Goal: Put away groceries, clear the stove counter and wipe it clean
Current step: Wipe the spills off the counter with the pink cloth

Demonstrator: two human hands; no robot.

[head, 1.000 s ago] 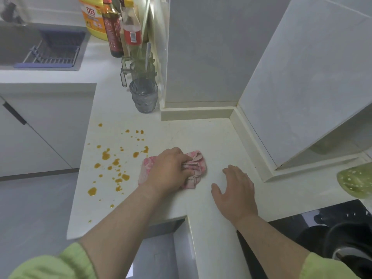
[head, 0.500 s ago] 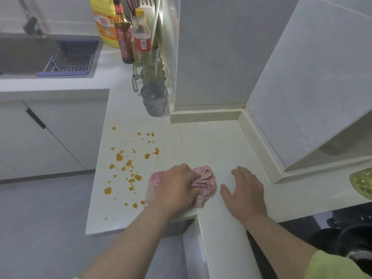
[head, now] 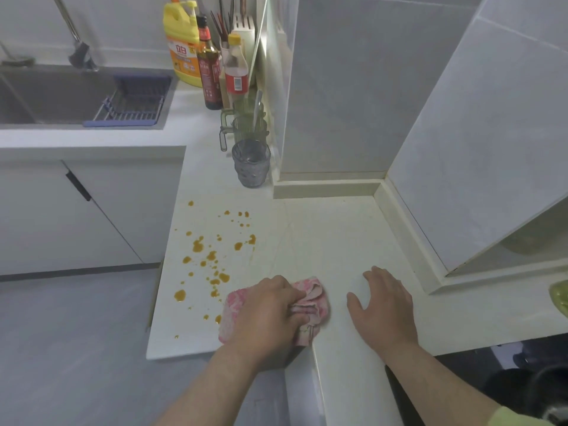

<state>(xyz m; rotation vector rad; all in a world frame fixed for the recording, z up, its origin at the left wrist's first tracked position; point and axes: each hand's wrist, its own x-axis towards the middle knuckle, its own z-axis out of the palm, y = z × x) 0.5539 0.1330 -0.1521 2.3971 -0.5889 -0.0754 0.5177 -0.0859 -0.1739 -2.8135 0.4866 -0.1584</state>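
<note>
This is the wiping step. The left hand (head: 270,315) has its grip bunched round the pink cloth (head: 313,305) at the near edge of the tabletop (head: 322,241), just right of the orange splashes (head: 212,259). The right hand (head: 384,305) lies flat, holding nothing. Next, I'd say, the cloth needs sweeping left across the splashes.

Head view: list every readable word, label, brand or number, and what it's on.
"立白": on the label of the yellow plastic detergent jug.
Dark glass sauce bottle: the red label carries characters, too blurred to read.
Clear plastic bottle with a yellow cap: the red label's print is too small to read.
No other text visible.
</note>
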